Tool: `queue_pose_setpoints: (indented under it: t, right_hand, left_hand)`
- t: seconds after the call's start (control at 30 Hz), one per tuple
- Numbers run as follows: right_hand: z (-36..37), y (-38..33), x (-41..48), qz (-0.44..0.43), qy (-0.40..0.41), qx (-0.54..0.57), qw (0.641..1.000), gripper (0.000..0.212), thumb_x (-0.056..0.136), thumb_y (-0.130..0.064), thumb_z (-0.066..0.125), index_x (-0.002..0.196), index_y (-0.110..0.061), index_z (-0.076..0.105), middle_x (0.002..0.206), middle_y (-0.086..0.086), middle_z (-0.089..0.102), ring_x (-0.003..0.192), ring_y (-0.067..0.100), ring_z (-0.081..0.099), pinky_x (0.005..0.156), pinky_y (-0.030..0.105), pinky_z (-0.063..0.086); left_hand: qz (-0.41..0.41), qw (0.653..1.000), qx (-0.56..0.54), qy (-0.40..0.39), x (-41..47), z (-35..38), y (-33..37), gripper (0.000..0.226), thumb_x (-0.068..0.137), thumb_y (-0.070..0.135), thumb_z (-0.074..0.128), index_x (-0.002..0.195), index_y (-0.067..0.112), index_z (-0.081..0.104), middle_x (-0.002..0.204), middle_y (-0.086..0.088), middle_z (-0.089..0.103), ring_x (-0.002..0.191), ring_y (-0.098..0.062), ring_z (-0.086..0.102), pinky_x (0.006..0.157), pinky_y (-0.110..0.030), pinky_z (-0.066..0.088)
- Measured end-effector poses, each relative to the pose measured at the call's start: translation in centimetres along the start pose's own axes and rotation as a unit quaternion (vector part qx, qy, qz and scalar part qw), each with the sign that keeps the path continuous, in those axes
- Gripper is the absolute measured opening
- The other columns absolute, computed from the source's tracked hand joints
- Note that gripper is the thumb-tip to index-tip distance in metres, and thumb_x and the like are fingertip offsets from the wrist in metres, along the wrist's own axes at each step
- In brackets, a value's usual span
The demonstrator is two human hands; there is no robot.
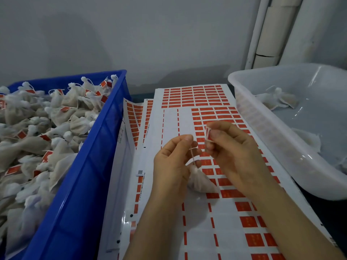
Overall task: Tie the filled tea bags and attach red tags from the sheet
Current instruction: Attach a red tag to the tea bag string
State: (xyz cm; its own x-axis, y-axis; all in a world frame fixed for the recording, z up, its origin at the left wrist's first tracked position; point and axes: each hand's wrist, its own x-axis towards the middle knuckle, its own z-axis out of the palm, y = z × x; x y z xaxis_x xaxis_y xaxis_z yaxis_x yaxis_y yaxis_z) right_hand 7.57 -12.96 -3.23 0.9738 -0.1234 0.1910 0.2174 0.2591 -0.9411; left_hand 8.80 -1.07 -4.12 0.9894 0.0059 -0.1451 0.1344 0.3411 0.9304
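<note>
I had left hand pinching the string, right hand pinching a red tag; tea bag looked soft, light, probably best held by its neck.

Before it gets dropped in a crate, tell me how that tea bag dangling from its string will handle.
The tea bag is probably soft and floppy: its thin fabric bunches at the tied neck. It seems light, hanging from the thin string that the left hand pinches. Likely it will not roll, only slump, like those heaped in the blue crate.
</note>
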Motion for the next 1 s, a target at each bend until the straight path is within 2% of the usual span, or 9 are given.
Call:
queue_pose_setpoints:
  t: [0.1,0.3,0.43,0.53,0.8,1.0]
  right_hand:
    - [0.23,0.30,0.01,-0.002,-0.026,-0.021,0.999,0.029,0.063,-0.034,0.067,0.092,-0.031,0.072,0.083,0.001,0.070,0.066,0.014,0.064,0.069,0.022,0.053]
    - [0.37,0.58,-0.01,-0.032,0.000,-0.063,0.998,0.037,0.062,-0.038,0.068,0.099,-0.033,0.064,0.086,-0.006,0.071,0.075,0.018,0.068,0.065,0.019,0.053]
    - [0.43,0.71,-0.17,-0.048,0.001,-0.094,0.994,0.035,0.068,-0.035,0.066,0.102,-0.034,0.060,0.089,-0.015,0.070,0.084,0.012,0.068,0.066,0.016,0.052]
    - [0.57,0.74,-0.29,-0.052,0.004,-0.101,0.994,0.036,0.067,-0.037,0.066,0.103,-0.035,0.060,0.091,-0.018,0.069,0.086,0.009,0.068,0.066,0.016,0.053]
    - [0.62,0.69,-0.38,-0.059,0.008,-0.100,0.993,0.039,0.065,-0.038,0.065,0.104,-0.034,0.062,0.092,-0.016,0.069,0.090,0.008,0.067,0.068,0.017,0.053]
    - [0.47,0.86,-0.32,-0.064,0.006,-0.104,0.993,0.031,0.074,-0.030,0.065,0.104,-0.033,0.062,0.091,-0.014,0.068,0.089,0.009,0.066,0.068,0.018,0.053]
  left_hand:
    - [0.004,1.000,0.011,-0.005,-0.24,-0.08,0.03,0.011,0.086,0.028,0.064,0.087,0.020,0.071,0.075,0.004,0.071,0.065,-0.011,0.066,0.054,-0.019,0.051]
    - [-0.005,1.000,0.014,-0.006,-0.30,-0.02,0.17,0.016,0.083,0.031,0.067,0.090,0.019,0.073,0.070,0.003,0.067,0.052,-0.005,0.057,0.048,-0.016,0.044]
    - [-0.003,1.000,0.006,-0.019,-0.51,-0.03,0.25,0.011,0.085,0.029,0.066,0.081,0.024,0.075,0.071,0.003,0.068,0.053,-0.006,0.058,0.047,-0.017,0.044]
    - [-0.002,1.000,0.006,-0.029,-0.59,0.04,0.33,0.010,0.085,0.028,0.065,0.084,0.023,0.074,0.075,0.002,0.069,0.056,-0.008,0.059,0.048,-0.018,0.045]
    - [0.003,0.999,0.019,-0.051,-0.81,0.09,0.37,0.018,0.089,0.026,0.060,0.099,0.015,0.071,0.080,0.000,0.069,0.063,-0.009,0.061,0.050,-0.017,0.046]
    - [0.008,0.998,0.012,-0.060,-0.87,0.05,0.41,0.012,0.087,0.024,0.061,0.090,0.020,0.072,0.076,0.002,0.069,0.061,-0.008,0.062,0.048,-0.017,0.045]
